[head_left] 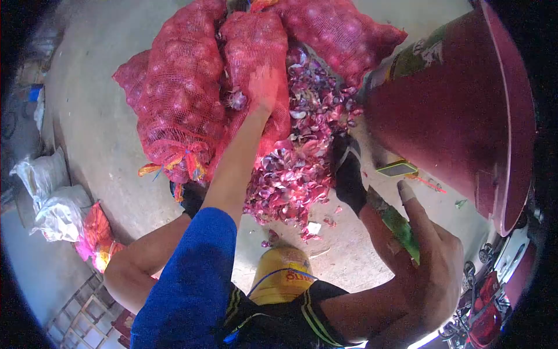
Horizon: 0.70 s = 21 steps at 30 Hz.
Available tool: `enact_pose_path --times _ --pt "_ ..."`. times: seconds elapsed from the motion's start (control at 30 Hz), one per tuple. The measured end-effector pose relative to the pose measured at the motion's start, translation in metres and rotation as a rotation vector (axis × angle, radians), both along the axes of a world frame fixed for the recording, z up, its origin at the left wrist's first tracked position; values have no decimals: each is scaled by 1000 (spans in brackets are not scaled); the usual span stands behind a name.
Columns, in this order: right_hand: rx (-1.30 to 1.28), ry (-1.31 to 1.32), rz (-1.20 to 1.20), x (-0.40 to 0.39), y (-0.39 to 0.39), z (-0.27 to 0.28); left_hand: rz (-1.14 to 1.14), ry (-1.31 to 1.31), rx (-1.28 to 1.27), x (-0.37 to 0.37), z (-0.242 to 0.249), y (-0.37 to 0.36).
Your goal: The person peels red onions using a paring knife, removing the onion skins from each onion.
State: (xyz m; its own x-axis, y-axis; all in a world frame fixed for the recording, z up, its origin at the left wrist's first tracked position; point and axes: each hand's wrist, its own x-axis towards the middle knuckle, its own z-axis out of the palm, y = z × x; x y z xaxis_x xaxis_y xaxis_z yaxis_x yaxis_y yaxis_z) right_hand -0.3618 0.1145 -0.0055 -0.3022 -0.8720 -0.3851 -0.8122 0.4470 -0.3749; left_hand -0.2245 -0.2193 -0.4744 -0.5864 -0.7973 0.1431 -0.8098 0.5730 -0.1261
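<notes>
My left hand point(263, 90) reaches into the middle red mesh sack point(254, 41); its fingers show through the netting, stretched out over the contents. Beside that wrist, a purple onion point(236, 100) rests between this sack and its neighbour. My right hand point(436, 256) is raised above my right leg, one finger extended with a pale covering on its tip. Its other fingers are partly hidden, and no object shows in it. Under this hand a green strip point(398, 230) lies along the leg. Ahead of the fingertip is a small dark rectangular object with a yellow-green edge point(397, 168).
Full mesh sacks of onions point(180, 87) stand left, and another point(343, 38) lies at the back. Loose onion skins point(290, 186) heap between my feet. A big maroon tub point(442, 104) stands right. A yellow container point(282, 273) is beneath me; white sacks point(58, 198) lie far left.
</notes>
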Motion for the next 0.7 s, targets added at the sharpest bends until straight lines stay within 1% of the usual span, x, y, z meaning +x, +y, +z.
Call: enact_pose_path --times 0.03,0.07,0.1,0.13,0.17,0.23,0.27,0.3,0.33,0.37,0.43,0.5,0.53,0.57,0.63,0.67,0.7 --pt "-6 1 2 -2 1 3 69 -22 261 2 6 4" --pt "-126 -17 67 -3 3 5 141 -56 525 14 13 15" --pt "-250 -41 126 1 4 10 145 -73 519 31 28 38" --pt "-391 43 1 30 8 18 103 406 586 47 47 67" --pt "-410 39 1 27 9 21 47 892 632 62 70 94" --pt "-70 -85 37 13 5 27 90 1240 965 89 122 127" --pt "-98 -83 44 16 7 29 95 1218 1017 104 163 143" --pt "-225 -15 62 23 10 25 105 1193 1071 119 206 156" --pt "-346 48 78 31 15 22 102 1189 1050 131 247 166" --pt "-368 40 80 37 16 21 57 1202 1072 141 288 175" --pt "-555 -90 159 52 16 22 13 1205 1070 161 361 193" --pt "-663 -133 224 73 14 28 -3 1485 1180 173 421 205" --pt "-736 -169 279 83 13 32 -80 1432 1110 181 444 207" --pt "-762 -159 293 90 11 33 -99 1440 1082 188 459 207" --pt "-877 -337 373 108 10 32 -252 1419 922 205 487 216" --pt "-898 -340 399 116 11 33 -189 1460 921 213 502 227" --pt "-905 -341 406 125 11 37 -192 1461 910 222 506 231"
